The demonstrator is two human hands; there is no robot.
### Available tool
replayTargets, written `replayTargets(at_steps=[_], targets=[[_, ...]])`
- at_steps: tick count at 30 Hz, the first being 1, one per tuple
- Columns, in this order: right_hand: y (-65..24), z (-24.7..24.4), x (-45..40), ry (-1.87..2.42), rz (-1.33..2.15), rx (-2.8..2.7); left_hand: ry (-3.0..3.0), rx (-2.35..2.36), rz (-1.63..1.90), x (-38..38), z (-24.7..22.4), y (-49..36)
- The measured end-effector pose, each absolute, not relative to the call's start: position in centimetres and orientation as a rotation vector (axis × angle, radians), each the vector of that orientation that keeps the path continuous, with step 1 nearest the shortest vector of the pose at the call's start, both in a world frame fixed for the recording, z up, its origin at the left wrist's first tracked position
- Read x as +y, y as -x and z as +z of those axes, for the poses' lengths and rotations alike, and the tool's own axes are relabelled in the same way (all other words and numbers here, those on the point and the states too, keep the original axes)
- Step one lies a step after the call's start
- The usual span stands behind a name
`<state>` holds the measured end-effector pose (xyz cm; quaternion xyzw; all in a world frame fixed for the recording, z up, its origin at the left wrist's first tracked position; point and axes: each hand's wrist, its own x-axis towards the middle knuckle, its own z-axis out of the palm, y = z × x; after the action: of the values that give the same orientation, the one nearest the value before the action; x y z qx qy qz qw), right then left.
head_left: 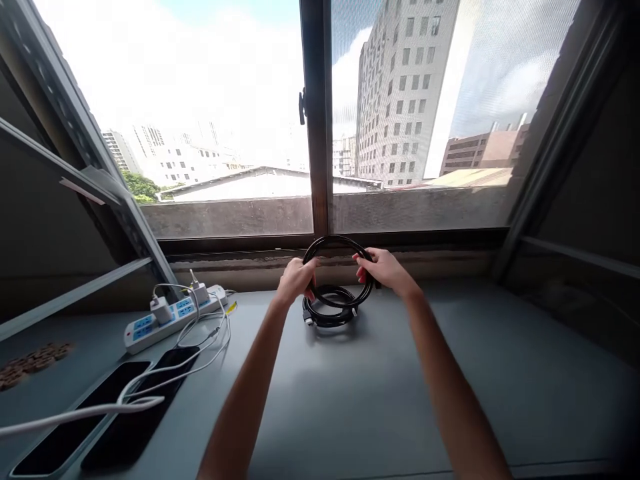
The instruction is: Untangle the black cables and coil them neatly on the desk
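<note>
A coiled black cable is held up as an upright ring near the window. My left hand grips the ring's left side, with the fingers wrapped round it. On the right side of the same coil, my right hand pinches it between thumb and fingers. Below and just behind the lower part of the ring, a second black cable coil lies on the grey table, its connector ends showing at its left and right. Whether the two coils touch is hard to tell.
On the left of the grey table stand a white power strip with chargers, white cables and two dark phones. Brown pieces lie at far left. A window frame rises behind; metal posts flank the table.
</note>
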<state>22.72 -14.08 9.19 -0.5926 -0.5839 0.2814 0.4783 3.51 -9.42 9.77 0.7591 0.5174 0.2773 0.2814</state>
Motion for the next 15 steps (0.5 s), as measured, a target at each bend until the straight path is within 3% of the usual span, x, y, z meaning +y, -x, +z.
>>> replayTargets(at_steps=[8,15], targets=[[-23.3,2.3,-10.1,1.886,0.959,-1.476,-2.055,1.733,0.249,-5.6,3.3,-5.4],[-22.9,1.3,-9.3,1.932,0.916,-1.590,-2.149,1.880,0.187,-4.8,3.3,-4.6]])
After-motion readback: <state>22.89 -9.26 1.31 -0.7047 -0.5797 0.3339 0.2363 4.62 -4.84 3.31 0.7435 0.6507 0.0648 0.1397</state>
